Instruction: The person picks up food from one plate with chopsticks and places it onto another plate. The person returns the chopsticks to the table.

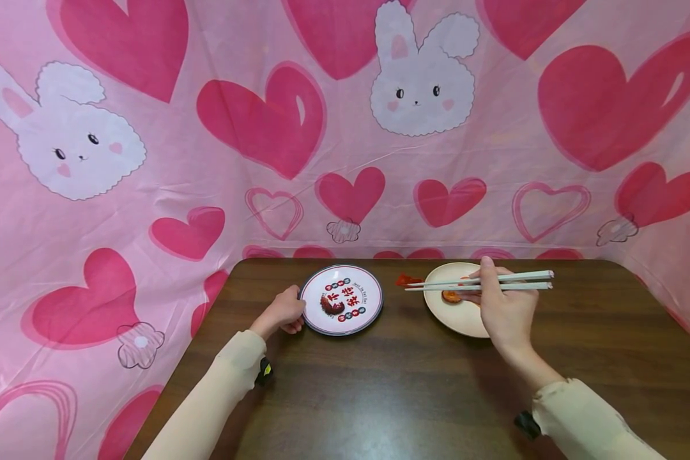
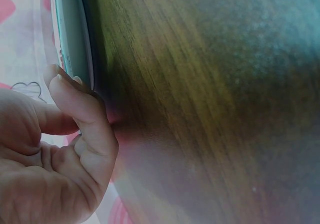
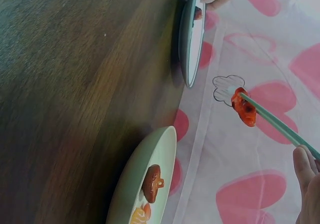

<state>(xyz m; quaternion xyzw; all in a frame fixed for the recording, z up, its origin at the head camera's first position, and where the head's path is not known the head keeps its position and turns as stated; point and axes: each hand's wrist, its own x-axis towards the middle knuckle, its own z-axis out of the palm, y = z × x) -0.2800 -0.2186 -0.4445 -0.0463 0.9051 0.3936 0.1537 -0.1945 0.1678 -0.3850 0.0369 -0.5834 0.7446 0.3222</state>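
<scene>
My right hand (image 1: 507, 314) holds a pair of pale green chopsticks (image 1: 520, 281), which point left above the cream plate (image 1: 466, 327). Pinched at their tips is a glossy red-orange piece of food (image 3: 243, 107), held in the air between the two plates. With its fingers curled at the left rim, my left hand (image 1: 284, 311) grips a white plate with a dark blue edge (image 1: 320, 287). Red and blue lettering covers that plate's middle, beside a dark red curled shape (image 1: 332, 305); I cannot tell whether it is printed or lying there.
On the cream plate sits a brown mushroom-shaped piece (image 3: 152, 184), with orange pieces (image 3: 141, 214) near it. Both plates stand toward the back of a brown wooden table (image 1: 374, 396). Pink cloth (image 1: 345, 153) with hearts and rabbits hangs behind and along the sides.
</scene>
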